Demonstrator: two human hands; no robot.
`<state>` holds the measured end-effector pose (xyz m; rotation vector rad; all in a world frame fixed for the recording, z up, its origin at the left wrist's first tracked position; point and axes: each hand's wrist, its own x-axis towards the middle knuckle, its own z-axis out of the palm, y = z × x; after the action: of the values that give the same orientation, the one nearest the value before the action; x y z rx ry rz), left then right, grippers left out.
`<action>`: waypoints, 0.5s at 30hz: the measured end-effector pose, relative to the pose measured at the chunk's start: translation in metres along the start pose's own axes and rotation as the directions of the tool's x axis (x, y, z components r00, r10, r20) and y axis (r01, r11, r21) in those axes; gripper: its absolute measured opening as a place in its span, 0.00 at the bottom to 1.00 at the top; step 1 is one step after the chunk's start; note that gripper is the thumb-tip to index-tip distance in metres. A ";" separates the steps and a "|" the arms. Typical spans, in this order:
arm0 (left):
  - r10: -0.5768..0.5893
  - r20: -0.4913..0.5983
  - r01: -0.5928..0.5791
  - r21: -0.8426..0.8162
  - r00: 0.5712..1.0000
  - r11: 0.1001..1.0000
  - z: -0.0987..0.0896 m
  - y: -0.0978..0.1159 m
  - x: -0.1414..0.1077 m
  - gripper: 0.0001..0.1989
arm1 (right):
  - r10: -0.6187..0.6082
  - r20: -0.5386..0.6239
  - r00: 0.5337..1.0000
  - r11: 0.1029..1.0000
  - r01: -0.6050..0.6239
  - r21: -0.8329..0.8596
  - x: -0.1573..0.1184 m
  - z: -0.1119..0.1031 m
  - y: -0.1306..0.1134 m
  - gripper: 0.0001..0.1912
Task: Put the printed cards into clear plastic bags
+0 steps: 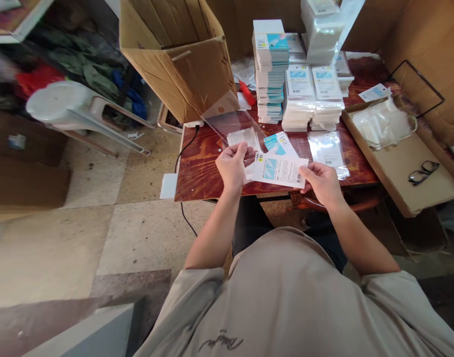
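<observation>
A white printed card (pixel 281 169) with a blue picture and a barcode is held above the table's front edge. My right hand (pixel 321 182) pinches its right end between thumb and fingers. At its left end, my left hand (pixel 231 167) is closed on a thin clear plastic bag (pixel 249 172), whose outline is hard to make out. Behind the held card, several more cards (pixel 281 144) lie loosely on the tabletop. A small pile of clear bags (pixel 242 139) lies just beyond my left hand. To the right lies a packed clear bag (pixel 328 151) with a printed card showing.
Tall stacks of printed cards (pixel 271 74) and bagged packs (pixel 299 96) stand at the back of the wooden table (pixel 197 171). An open cardboard box (pixel 189 74) is at left. A shallow carton (pixel 405 173) at right holds plastic bags and glasses (pixel 423 172). A cable (pixel 185 151) hangs off the left edge.
</observation>
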<state>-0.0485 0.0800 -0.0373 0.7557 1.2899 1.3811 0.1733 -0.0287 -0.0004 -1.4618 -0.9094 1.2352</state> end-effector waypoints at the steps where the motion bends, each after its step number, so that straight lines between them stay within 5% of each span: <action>1: 0.000 -0.003 0.000 0.000 1.000 1.000 0.002 0.000 -0.003 0.15 | 0.008 -0.009 1.000 1.000 -0.008 0.008 0.002 0.001 0.003 0.25; 15: 0.028 0.022 -0.029 0.041 0.999 0.999 0.008 -0.007 -0.018 0.18 | -0.030 -0.147 0.989 1.000 0.029 -0.008 0.011 -0.002 0.009 0.23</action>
<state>-0.0346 0.0647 -0.0390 0.8184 1.2988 1.3689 0.1772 -0.0214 -0.0120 -1.5179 -0.8327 1.0882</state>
